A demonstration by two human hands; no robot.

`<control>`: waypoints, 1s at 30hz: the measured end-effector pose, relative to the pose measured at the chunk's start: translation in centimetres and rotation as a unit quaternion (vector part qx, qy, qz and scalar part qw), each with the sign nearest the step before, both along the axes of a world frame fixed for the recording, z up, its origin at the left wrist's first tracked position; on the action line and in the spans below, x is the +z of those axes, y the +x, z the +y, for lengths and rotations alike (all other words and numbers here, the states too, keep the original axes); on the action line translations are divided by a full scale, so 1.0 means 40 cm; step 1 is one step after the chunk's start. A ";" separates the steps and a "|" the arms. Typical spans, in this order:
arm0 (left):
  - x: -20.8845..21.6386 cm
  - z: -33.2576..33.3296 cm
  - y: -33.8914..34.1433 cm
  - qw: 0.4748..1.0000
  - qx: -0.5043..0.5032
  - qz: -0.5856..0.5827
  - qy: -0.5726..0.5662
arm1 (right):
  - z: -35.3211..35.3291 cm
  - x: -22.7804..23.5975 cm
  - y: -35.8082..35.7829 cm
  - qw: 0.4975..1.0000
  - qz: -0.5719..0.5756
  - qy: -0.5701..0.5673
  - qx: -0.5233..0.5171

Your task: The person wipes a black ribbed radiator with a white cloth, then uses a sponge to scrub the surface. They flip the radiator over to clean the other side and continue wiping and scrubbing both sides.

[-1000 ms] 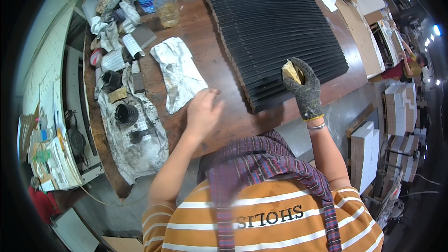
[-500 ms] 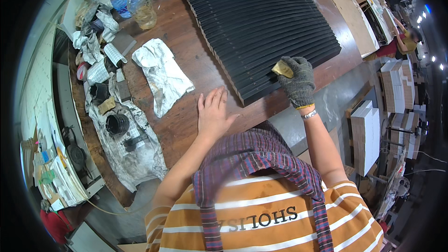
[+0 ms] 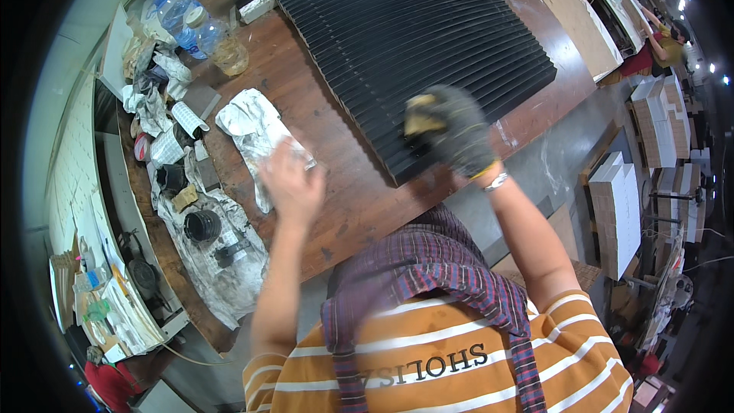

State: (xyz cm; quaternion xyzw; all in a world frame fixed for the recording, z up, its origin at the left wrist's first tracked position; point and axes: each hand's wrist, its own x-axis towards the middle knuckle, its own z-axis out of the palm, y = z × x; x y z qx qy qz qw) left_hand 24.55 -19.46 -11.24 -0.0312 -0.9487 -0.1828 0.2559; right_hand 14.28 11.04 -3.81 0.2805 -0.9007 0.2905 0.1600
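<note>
A large block of black strips (image 3: 428, 30), lined up side by side in ridges, lies on the brown wooden table (image 3: 344, 222). My right hand (image 3: 459, 134), in a dark grey knitted glove with a yellow cuff, grips a yellowish sponge-like pad (image 3: 423, 116) over the block's near edge. The glove is blurred by motion. To the left, my bare left hand (image 3: 293, 187) is at the lower right edge of a crumpled white cloth (image 3: 256, 134). Its fingers look apart, though smeared; whether they touch the cloth I cannot tell.
Plastic bottles (image 3: 218, 42) stand at the far left. Stained rags (image 3: 157, 84), a black round container (image 3: 202, 226) and a small tan pad (image 3: 184, 198) lie along the left side. White-topped stacks (image 3: 615, 210) stand right of the table. Another person (image 3: 661, 53) works at the far right.
My left hand has lifted from the bare tabletop and moved left to the white cloth. My right hand has shifted left along the block's near edge with the pad. The view has shifted slightly.
</note>
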 end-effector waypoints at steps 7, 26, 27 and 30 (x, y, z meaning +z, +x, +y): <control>-0.054 -0.283 -0.194 0.953 0.151 -0.229 -0.130 | 0.044 0.002 -0.080 0.964 -0.094 0.233 -0.089; 0.036 0.199 0.096 0.984 -0.059 -0.164 0.039 | -0.168 -0.042 -0.010 0.982 -0.016 0.151 0.114; 0.017 0.220 0.090 0.985 -0.057 -0.158 0.032 | -0.188 -0.057 -0.005 0.970 -0.004 0.181 0.159; -0.024 0.260 0.077 0.986 -0.046 -0.161 0.016 | -0.107 -0.051 -0.053 0.984 -0.067 0.165 0.009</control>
